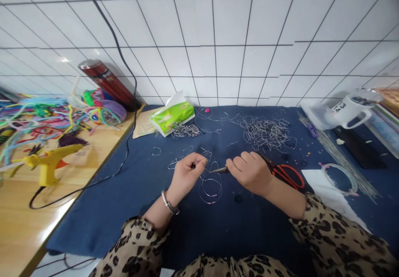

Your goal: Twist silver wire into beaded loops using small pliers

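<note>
My left hand (188, 171) is closed in a pinch on a thin silvery wire, just left of the middle of the blue cloth. My right hand (249, 171) is wrapped round a tool that looks like needle-nose pliers (220, 170); its dark, slim tip points left towards the pinched wire, and my fist hides its handles. Beneath the tip hang or lie thin wire rings (210, 192) with small pink beads; I cannot tell whether they join the pinched wire. Bent wire pieces (177, 160) lie by my left hand.
Behind my right hand are red-handled scissors (288, 176) and a tangled wire pile (266, 132). Further back lies a green tissue pack (173, 118). A white mug (353, 110), straight wires (346, 160) and a clear ring-shaped coil (339, 179) are right. A yellow glue gun (48, 165) lies left.
</note>
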A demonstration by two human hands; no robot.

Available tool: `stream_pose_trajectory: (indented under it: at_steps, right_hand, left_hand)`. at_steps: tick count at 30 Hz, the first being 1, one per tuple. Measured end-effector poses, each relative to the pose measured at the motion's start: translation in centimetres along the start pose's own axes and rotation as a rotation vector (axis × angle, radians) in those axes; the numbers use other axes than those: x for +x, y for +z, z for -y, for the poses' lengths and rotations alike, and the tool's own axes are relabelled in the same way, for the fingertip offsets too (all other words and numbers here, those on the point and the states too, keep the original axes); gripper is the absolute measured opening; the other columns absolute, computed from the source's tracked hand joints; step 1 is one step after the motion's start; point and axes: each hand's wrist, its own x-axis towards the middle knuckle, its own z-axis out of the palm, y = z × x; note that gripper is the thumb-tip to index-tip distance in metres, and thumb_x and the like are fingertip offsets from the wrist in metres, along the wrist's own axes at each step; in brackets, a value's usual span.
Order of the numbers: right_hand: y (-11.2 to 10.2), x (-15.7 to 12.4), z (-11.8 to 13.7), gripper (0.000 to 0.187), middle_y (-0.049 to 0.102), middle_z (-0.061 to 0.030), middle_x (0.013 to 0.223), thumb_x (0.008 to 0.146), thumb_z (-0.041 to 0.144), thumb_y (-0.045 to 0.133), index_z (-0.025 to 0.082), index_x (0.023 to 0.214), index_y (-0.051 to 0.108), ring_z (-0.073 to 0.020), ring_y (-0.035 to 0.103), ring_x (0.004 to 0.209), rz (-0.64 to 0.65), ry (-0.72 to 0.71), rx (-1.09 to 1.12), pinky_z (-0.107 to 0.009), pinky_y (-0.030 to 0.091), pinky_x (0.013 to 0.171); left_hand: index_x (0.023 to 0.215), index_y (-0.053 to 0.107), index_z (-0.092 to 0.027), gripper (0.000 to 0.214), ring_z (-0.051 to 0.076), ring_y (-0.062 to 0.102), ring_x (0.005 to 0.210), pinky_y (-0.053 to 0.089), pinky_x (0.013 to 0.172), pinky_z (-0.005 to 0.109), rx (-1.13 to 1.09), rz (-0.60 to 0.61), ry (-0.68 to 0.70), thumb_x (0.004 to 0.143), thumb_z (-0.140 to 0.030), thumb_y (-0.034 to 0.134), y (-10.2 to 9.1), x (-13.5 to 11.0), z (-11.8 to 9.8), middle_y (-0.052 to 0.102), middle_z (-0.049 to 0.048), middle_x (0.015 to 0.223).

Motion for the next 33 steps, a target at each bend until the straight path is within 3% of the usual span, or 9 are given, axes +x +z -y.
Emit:
stream_pose_trajectory:
  at_steps: [4, 7, 13, 16, 22, 33]
  right_hand:
    - [0.0, 0.2, -0.2, 0.016, 0.048, -0.0007, 0.064, 0.087, 0.02, 0.047, 0.017, 0.094, 0.06, -0.0138, 0.037, 0.066, 0.029, 0.107, 0.007, -0.032, 0.021, 0.059]
    - [-0.2, 0.4, 0.0, 0.018, 0.053, -0.0028, 0.071, 0.088, 0.023, 0.045, 0.017, 0.092, 0.061, -0.0147, 0.042, 0.072, 0.143, 0.235, 0.2, -0.03, 0.027, 0.062]
    - [-0.2, 0.7, 1.0, 0.037, 0.055, 0.0004, 0.069, 0.087, 0.049, 0.04, 0.017, 0.082, 0.059, -0.0099, 0.05, 0.061, 0.565, 0.624, 1.209, -0.022, 0.036, 0.055]
    - [0.0, 0.6, 1.6, 0.04, 0.057, -0.0014, 0.07, 0.084, 0.052, 0.044, 0.015, 0.087, 0.059, -0.0108, 0.055, 0.063, 0.649, 0.763, 1.506, -0.021, 0.042, 0.055]
    - [0.3, 0.5, 2.8, 0.039, 0.059, -0.0038, 0.073, 0.082, 0.051, 0.048, 0.014, 0.079, 0.059, -0.0111, 0.056, 0.065, 0.678, 0.807, 1.629, -0.023, 0.047, 0.058]
    - [-0.1, 1.0, 2.9, 0.037, 0.051, 0.0022, 0.058, 0.081, 0.049, 0.049, 0.014, 0.074, 0.057, -0.008, 0.051, 0.051, 0.639, 0.849, 1.64, -0.022, 0.044, 0.054]
  left_hand:
    - [0.069, 0.06, -0.016, 0.01, 0.009, 0.051, 0.058, 0.04, 0.058, 0.02, 0.13, -0.052, 0.137, 0.076, -0.016, 0.053, 0.1, -0.3, 0.0, 0.059, -0.0011, 0.064]
    - [0.07, 0.061, -0.017, 0.01, 0.01, 0.052, 0.056, 0.04, 0.058, 0.021, 0.267, -0.135, 0.281, 0.075, -0.013, 0.053, 0.7, -0.7, 0.1, 0.06, -0.0017, 0.062]
    - [0.078, 0.063, -0.017, 0.008, 0.011, 0.052, 0.057, 0.042, 0.059, 0.023, 0.319, -0.283, 0.475, 0.074, -0.012, 0.058, 1.0, -0.8, 0.6, 0.059, -0.0007, 0.06]
    - [0.078, 0.063, -0.017, 0.008, 0.011, 0.053, 0.057, 0.043, 0.059, 0.023, 0.333, -0.321, 0.515, 0.075, -0.011, 0.058, 0.9, -0.8, 0.6, 0.059, -0.0003, 0.06]
    - [0.083, 0.062, -0.016, 0.011, 0.013, 0.055, 0.06, 0.045, 0.061, 0.025, 0.349, -0.311, 0.596, 0.074, -0.009, 0.058, 0.9, -0.8, 0.6, 0.062, 0.0022, 0.065]
    - [0.089, 0.06, -0.017, 0.018, 0.012, 0.054, 0.064, 0.044, 0.064, 0.027, 0.384, -0.291, 0.689, 0.074, -0.008, 0.059, 1.0, -0.9, 1.1, 0.06, 0.0014, 0.067]
